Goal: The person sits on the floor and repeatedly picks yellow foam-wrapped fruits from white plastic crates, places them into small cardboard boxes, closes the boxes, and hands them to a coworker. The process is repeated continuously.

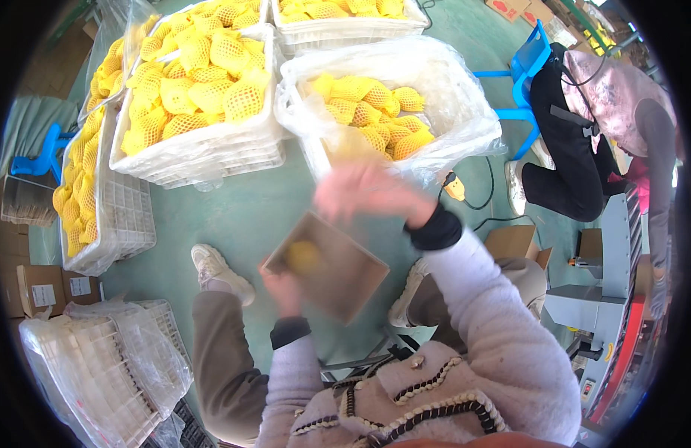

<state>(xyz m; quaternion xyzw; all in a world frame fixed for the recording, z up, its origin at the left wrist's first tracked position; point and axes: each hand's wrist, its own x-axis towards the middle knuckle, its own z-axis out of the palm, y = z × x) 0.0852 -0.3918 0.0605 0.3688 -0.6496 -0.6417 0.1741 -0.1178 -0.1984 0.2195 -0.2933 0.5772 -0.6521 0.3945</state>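
Note:
My left hand [282, 287] grips the left side of an open cardboard box [345, 284], tilted between my knees. A blurred yellow item [304, 257] lies inside it. My right hand [359, 190] is above the box, just in front of the plastic-lined white crate [472, 131]; motion smears its fingers, so what it holds, if anything, is unclear. That crate holds several items in yellow foam nets [368, 97]. A fuller crate [196, 157] of the same items stands to its left.
More crates [122, 224] line the upper left. Wrapped crates [92, 358] sit lower left. A co-worker [562, 142] is at the right by a blue chair [528, 67] and a grey machine with red rail [592, 306]. A yellow plug [454, 187] and cable lie on the floor.

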